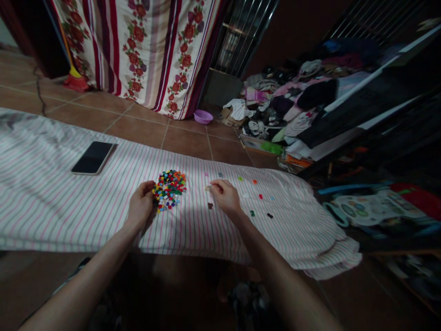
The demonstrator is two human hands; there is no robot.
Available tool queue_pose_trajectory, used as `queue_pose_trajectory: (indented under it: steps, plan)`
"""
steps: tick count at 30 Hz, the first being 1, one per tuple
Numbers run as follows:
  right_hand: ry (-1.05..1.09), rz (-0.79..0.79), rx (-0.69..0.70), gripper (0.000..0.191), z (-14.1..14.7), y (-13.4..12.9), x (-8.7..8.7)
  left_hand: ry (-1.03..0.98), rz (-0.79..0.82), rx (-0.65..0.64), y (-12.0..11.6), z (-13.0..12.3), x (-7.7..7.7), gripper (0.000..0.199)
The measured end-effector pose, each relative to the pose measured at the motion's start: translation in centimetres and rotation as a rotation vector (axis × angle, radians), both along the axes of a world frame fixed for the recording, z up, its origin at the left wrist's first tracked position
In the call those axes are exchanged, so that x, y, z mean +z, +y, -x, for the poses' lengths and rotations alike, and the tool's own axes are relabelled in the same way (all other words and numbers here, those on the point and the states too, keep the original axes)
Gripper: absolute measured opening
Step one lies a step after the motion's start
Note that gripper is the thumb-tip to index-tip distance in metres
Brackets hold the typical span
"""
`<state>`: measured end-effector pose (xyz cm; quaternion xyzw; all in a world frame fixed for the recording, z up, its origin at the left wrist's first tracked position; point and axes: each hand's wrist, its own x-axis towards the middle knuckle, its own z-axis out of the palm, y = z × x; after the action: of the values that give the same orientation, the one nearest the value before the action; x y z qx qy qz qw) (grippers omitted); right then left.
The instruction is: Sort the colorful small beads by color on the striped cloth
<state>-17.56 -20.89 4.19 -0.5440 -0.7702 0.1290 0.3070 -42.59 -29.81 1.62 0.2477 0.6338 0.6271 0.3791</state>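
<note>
- A round, loose pile of small multicoloured pieces (169,189) lies on a white cloth with pink and grey stripes (103,202).
- The left hand (140,204) rests at the pile's eight o'clock edge, fingers curled; whether they hold a piece cannot be told.
- The right hand (225,195) is at three o'clock from the pile, thumb and forefinger pinched narrow at a pale beige piece (207,188); whether they grip it cannot be told.
- Around the right hand lie small spots of colour: pink (206,174) towards eleven o'clock, lime green (240,178) at one, orange (255,181) at two, red (260,196) at three, dark green (252,213) and black (269,215) at four, brown (210,206) at eight.
- A dark-screened phone with a pale edge (93,158) lies at ten o'clock from the pile.
- A purple bowl (203,116) sits on the brown tiled floor (186,140), at one o'clock from the pile.
</note>
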Motion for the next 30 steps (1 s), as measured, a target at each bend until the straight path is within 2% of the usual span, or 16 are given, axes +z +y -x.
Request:
queue_pose_trajectory:
  steps: [4,7,10,13,18,22,30]
  plan:
    - [-0.01,0.075,0.222,0.022,5.2,-1.3,-0.2,-0.014,0.003,-0.035,0.4,0.4,-0.5,0.036]
    - [-0.056,0.115,0.33,0.02,8.8,-1.9,-0.4,0.008,0.014,-0.043,0.4,0.5,-0.3,0.038]
    - [-0.129,0.157,0.341,0.019,11.6,-2.0,-0.3,0.034,0.024,-0.055,0.4,0.5,-0.3,0.038]
    - [-0.238,0.194,0.281,0.023,13.5,-1.9,0.1,0.04,0.016,-0.052,0.4,0.6,-0.5,0.039]
    - [-0.308,0.261,0.205,0.023,14.9,-1.7,0.7,-0.027,0.006,-0.063,0.4,0.7,-0.8,0.041]
    - [-0.301,0.318,0.195,0.019,15.2,-1.7,0.9,-0.045,0.007,-0.064,0.4,0.7,-0.8,0.04]
    - [-0.197,0.301,0.164,0.015,15.2,-2.0,0.9,0.024,0.022,-0.052,0.5,0.7,-0.7,0.039]
